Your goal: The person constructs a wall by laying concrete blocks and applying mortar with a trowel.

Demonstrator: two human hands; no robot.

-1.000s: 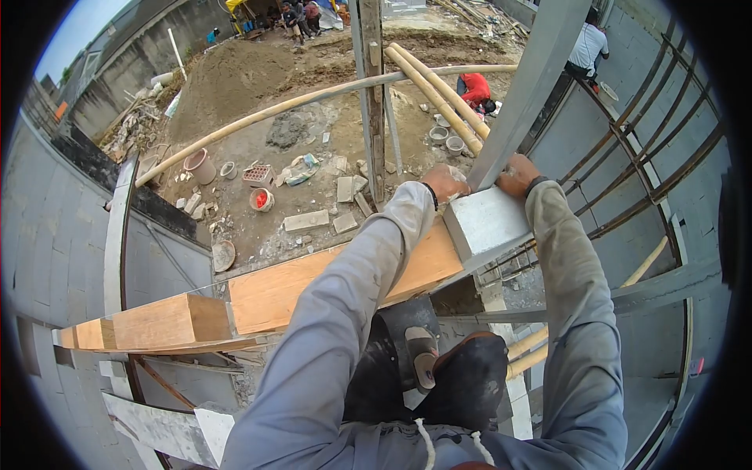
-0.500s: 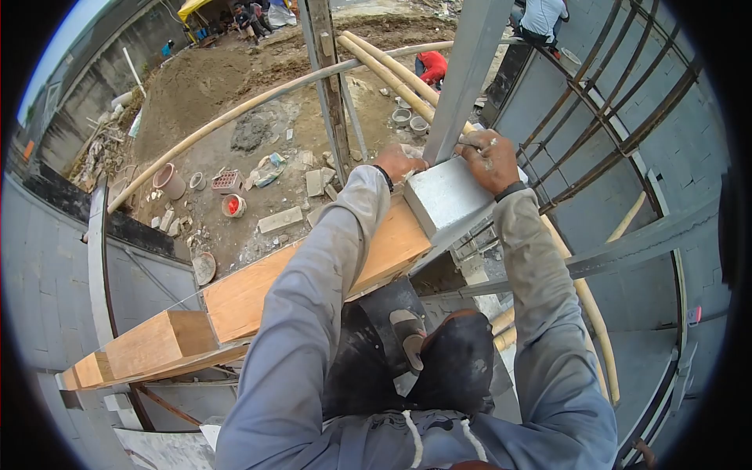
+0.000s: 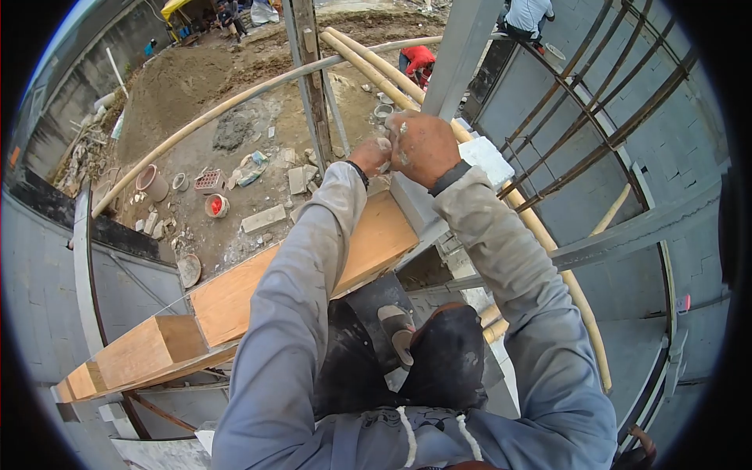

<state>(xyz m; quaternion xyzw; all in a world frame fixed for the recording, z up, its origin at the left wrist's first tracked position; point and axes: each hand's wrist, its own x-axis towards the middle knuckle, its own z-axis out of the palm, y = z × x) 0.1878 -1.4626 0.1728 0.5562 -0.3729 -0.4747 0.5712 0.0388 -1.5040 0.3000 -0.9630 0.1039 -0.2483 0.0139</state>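
Note:
My left hand and my right hand are close together, just above a grey rectangular block. The fingers of both are curled in. What they grip, if anything, is too small or hidden to make out. The grey block sits at the upper end of an orange-brown wooden beam, beside a grey upright post. Along the beam's lower left stretch, a thin string runs taut. My right hand hides part of the block.
Bamboo poles cross in front of me. Rusty steel bars slant at the upper right. Below lie a bucket with red contents, concrete blocks and a perforated brick. A person in red crouches beyond.
My right hand has left the post and block's right side and moved left, up against my left hand. The view has shifted slightly. A pale block now shows right of my right hand.

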